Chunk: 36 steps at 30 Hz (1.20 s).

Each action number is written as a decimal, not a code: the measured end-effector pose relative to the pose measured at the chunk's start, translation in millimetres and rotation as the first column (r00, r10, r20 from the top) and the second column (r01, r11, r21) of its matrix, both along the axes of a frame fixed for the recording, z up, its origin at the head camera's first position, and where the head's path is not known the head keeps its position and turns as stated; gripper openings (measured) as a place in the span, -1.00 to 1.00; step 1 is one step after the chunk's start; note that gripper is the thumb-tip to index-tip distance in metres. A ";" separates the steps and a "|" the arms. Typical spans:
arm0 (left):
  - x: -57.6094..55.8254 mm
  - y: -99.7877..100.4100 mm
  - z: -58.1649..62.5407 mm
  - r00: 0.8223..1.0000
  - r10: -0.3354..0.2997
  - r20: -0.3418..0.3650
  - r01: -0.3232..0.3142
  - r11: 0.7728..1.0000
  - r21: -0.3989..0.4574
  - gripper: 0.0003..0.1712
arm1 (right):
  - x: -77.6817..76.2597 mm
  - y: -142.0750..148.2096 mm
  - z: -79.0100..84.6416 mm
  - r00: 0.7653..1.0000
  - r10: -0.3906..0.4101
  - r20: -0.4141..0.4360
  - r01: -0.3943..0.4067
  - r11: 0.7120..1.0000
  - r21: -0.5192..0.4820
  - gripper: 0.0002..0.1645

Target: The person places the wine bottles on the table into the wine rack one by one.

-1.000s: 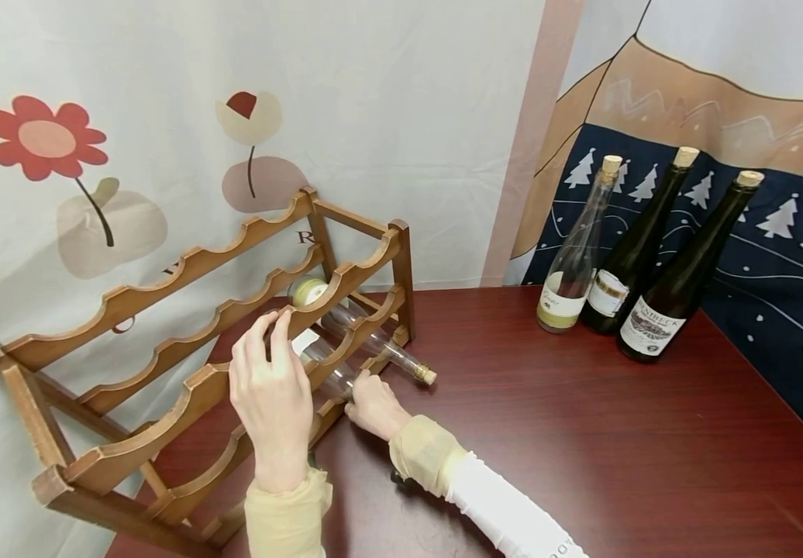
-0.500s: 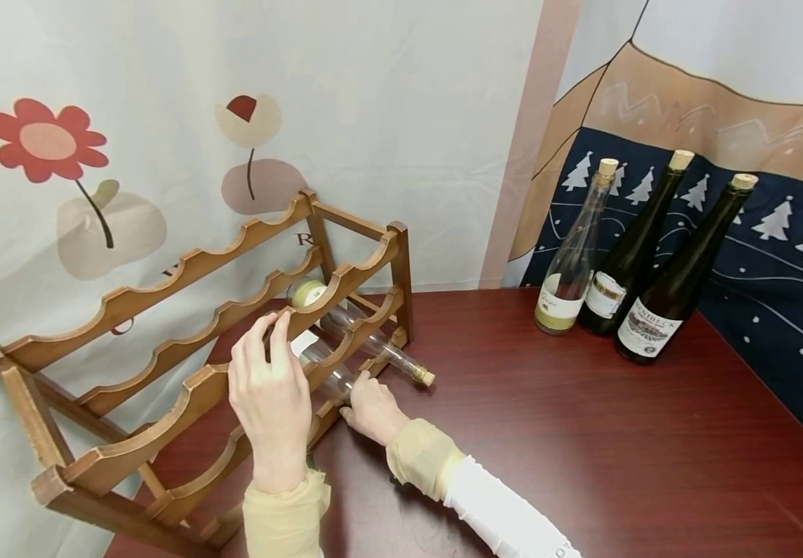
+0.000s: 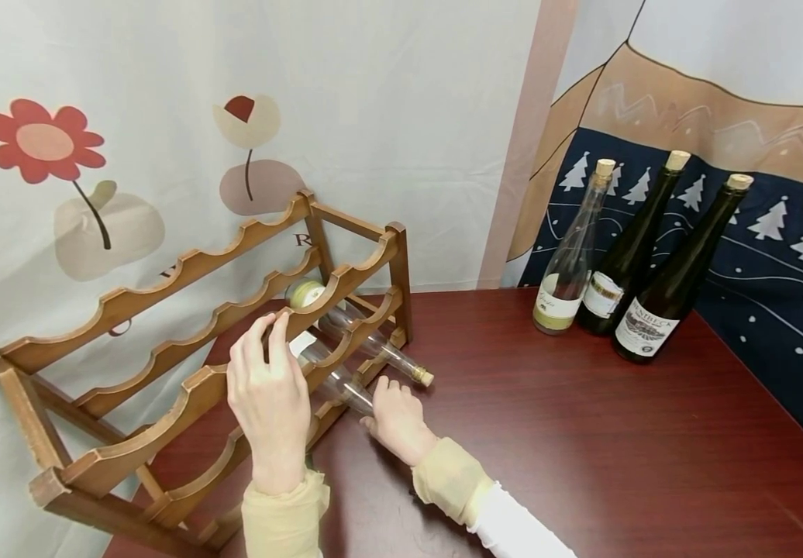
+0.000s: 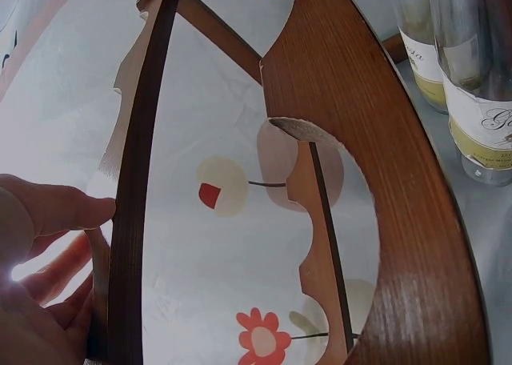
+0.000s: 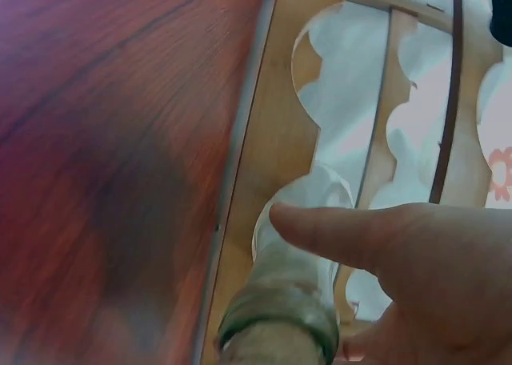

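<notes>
A wooden wine rack [image 3: 195, 391] with scalloped rails stands on the left. My left hand [image 3: 269, 399] holds its upper front rail; in the left wrist view the thumb [image 4: 84, 205] is on one side and the fingers on the other. A clear wine bottle [image 3: 347, 387] lies in the lower row, its neck sticking out at the front. My right hand [image 3: 399, 418] is at that neck; in the right wrist view the thumb [image 5: 336, 230] lies across the glass just behind the ringed mouth. Beside it lies another clear wine bottle [image 3: 387, 353], corked and green-yellow labelled.
Against the backdrop on the right stand a corked clear bottle [image 3: 569, 256] and two corked dark green bottles [image 3: 632, 244] [image 3: 687, 267]. The reddish-brown table [image 3: 583, 434] extends in front of them. A printed curtain [image 3: 401, 116] hangs close behind the rack.
My right hand has slid outward along the bottle's neck, toward the right, so more of the neck shows. The bottle's label and my left hand have stayed in place.
</notes>
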<state>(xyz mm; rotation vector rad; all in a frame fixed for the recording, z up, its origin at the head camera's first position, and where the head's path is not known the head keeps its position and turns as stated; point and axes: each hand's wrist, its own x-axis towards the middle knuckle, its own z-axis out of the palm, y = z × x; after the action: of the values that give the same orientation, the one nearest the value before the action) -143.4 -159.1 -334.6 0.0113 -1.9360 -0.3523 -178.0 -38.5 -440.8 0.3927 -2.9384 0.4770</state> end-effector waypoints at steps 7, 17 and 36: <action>0.0 0.1 -0.1 1.000 -0.001 -0.001 0.001 1.000 0.001 -0.66 | 4.3 10.8 -3.9 0.994 0.053 -0.096 -0.056 0.998 -0.033 -0.41; -0.5 -0.2 0.2 1.000 -0.003 -0.002 0.003 1.000 0.002 -0.66 | 0.5 11.8 -5.1 0.989 0.092 -0.118 -0.096 0.995 -0.030 -0.46; 0.1 0.4 0.4 1.000 -0.007 0.005 0.007 1.000 0.008 -0.67 | -6.5 11.9 -6.5 0.993 0.113 -0.023 -0.115 0.989 -0.089 -0.47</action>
<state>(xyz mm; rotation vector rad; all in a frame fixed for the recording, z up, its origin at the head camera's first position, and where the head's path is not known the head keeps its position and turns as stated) -143.3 -158.8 -334.3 0.0110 -1.9399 -0.3647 -184.5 -26.7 -447.2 0.5524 -2.8755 0.6142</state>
